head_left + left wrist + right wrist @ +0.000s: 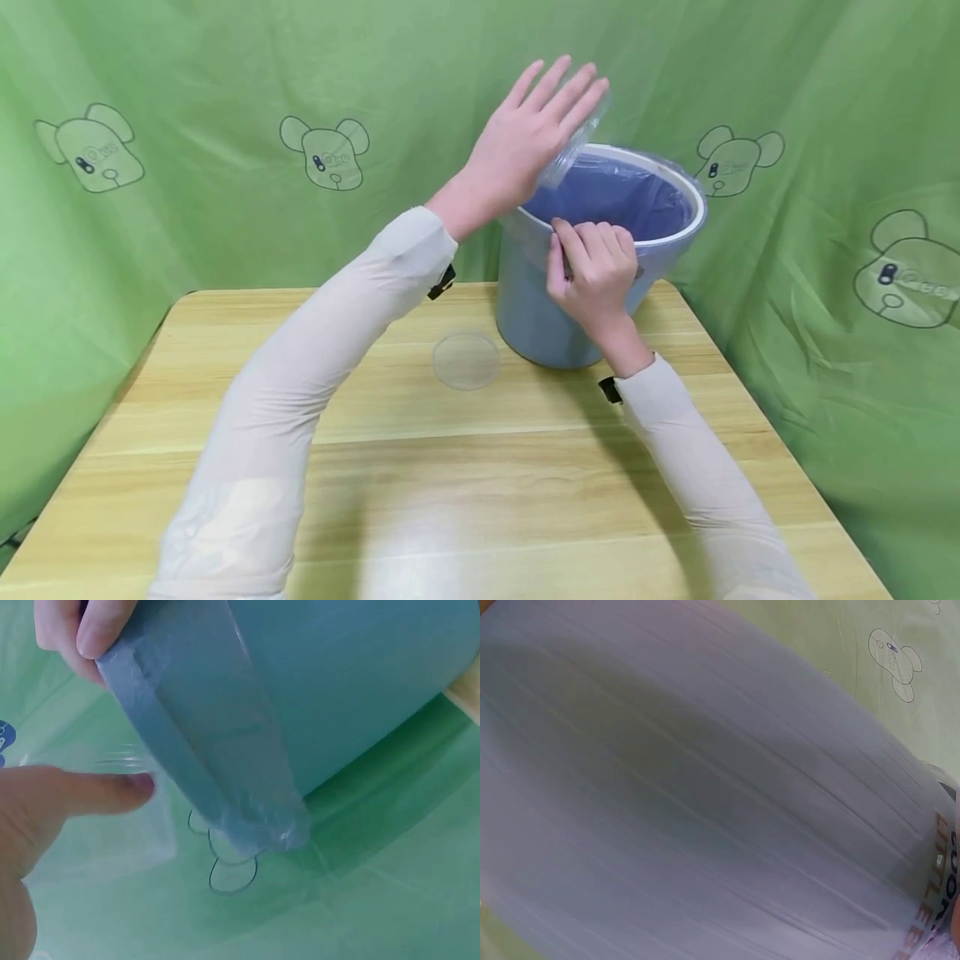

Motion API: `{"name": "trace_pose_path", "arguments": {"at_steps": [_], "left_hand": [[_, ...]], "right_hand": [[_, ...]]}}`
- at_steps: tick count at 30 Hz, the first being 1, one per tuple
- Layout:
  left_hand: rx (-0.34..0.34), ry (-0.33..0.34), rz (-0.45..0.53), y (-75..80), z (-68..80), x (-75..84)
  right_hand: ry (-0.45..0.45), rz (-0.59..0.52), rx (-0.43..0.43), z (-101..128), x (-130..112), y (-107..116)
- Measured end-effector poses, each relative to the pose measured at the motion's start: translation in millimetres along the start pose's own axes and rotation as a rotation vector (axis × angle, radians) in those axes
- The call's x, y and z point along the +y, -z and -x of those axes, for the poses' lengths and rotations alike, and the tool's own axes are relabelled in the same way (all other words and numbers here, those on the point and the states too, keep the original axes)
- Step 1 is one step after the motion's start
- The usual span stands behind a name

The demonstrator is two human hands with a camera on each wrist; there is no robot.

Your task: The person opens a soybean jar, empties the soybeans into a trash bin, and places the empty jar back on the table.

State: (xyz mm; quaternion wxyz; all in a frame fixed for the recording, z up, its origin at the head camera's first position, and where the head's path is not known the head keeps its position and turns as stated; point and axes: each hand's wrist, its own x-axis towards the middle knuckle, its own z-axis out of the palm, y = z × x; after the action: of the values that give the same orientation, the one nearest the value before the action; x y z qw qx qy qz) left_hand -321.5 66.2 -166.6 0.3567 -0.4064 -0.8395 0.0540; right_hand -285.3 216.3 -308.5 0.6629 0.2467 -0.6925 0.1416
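Note:
My left hand (pixel 525 137) is held over the mouth of a blue-grey trash bin (pixel 547 300), fingers straight and spread. A clear plastic container (pixel 573 150) is beside its palm, tilted, above the opening. In the left wrist view the thumb (pixel 112 793) points straight out across the container (pixel 112 840); the other fingers are out of frame. With curled fingers my right hand (pixel 596 271) grips the bin's near rim, over its plastic liner (pixel 195 742). The ribbed bin wall (pixel 690 780) fills most of the right wrist view.
On the wooden table (pixel 465 467) lies a clear round lid (pixel 467 361), left of the bin. The bin stands at the back right of the tabletop. Green curtains (pixel 225 208) with printed bear heads enclose the back and sides.

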Motion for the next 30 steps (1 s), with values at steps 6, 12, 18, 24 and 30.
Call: {"name": "trace_pose_path", "arguments": {"at_steps": [6, 12, 18, 24, 30], "left_hand": [[0.126, -0.051, -0.072, 2.6, -0.8, -3.8], [-0.028, -0.113, -0.056, 8.4, -2.9, -0.8], [0.024, -0.017, -0.083, 6.6, -2.6, 1.6], [-0.020, -0.087, 0.067, 2.4, 2.6, 0.2], [0.120, -0.050, -0.004, 0.4, 4.5, 0.2]], "right_hand": [[0.001, -0.002, 0.006, -1.6, 0.9, -0.9], [0.001, -0.005, 0.011, -2.8, 1.1, -1.7], [0.001, -0.004, 0.003, -3.5, 0.5, -1.1], [-0.002, 0.001, 0.005, -1.9, 0.6, 0.5], [-0.004, -0.004, -0.010, -0.6, 0.0, 0.8]]}}
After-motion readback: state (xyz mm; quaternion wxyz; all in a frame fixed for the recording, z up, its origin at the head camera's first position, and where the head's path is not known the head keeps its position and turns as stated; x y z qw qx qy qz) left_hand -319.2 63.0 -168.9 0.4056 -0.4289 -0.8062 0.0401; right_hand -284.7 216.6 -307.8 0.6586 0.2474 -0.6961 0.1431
